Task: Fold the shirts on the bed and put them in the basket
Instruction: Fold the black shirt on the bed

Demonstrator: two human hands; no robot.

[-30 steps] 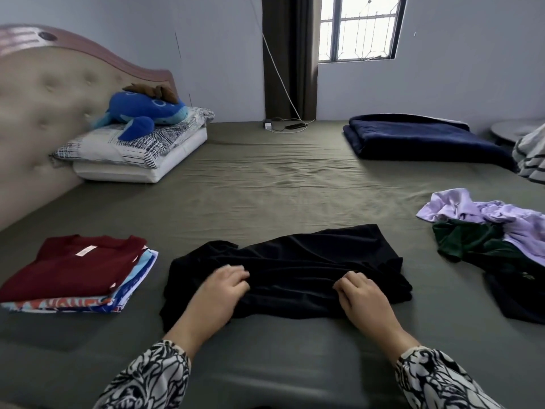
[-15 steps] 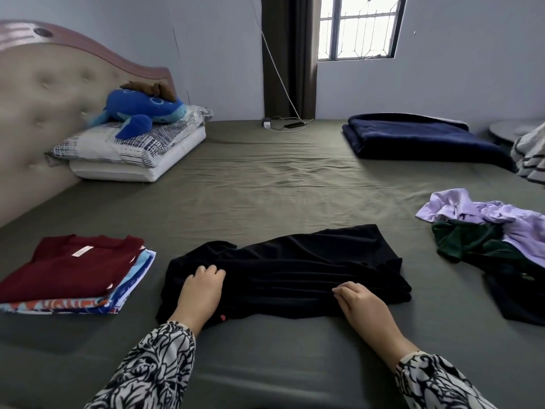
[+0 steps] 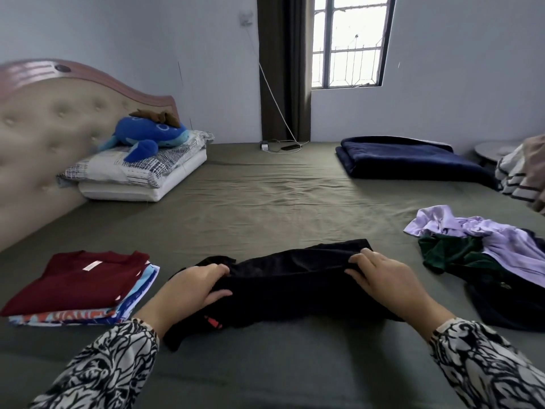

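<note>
A black shirt (image 3: 289, 278) lies partly folded on the olive bed sheet (image 3: 265, 202) just in front of me. My left hand (image 3: 188, 293) grips its left end, thumb under the cloth and fingers over it. My right hand (image 3: 386, 281) grips the right end the same way. The near edge of the shirt is lifted and folded toward the far edge. A stack of folded shirts (image 3: 79, 287) with a maroon one on top sits at the left. Unfolded lilac (image 3: 483, 240), dark green (image 3: 451, 255) and black clothes lie in a heap at the right. No basket is in view.
Pillows (image 3: 138, 175) with a blue plush toy (image 3: 147, 137) lean by the headboard at the back left. A folded navy blanket (image 3: 413, 157) lies at the back right, with striped cloth (image 3: 519, 178) at the right edge. A charger and phone (image 3: 280, 146) sit at the bed's far end.
Both hands have taken hold of the black shirt's ends and lifted its near edge up and away from me. The view has tilted upward.
</note>
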